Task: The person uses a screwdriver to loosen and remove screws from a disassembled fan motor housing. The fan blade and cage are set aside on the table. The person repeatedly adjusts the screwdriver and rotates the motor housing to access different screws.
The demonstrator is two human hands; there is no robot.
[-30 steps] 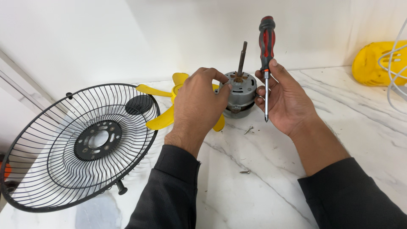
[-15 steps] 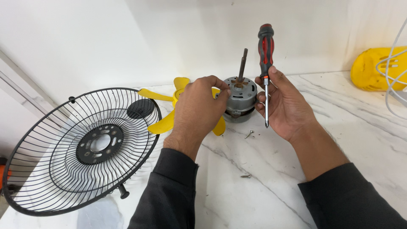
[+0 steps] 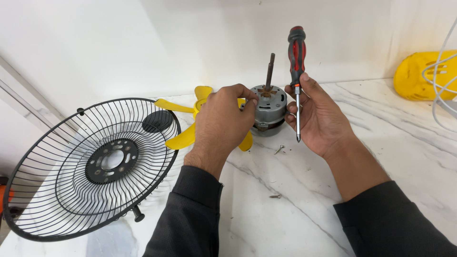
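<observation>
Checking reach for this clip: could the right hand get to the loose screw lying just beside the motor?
Probably yes: the screw lies on bare marble just below the right hand, nothing between, though that hand already holds the screwdriver.

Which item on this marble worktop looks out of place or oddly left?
Two small loose metal screws lie stray on the white marble worktop: one just below the grey fan motor, another nearer the sleeves. Neither sits in a container, so either could roll away.
</observation>
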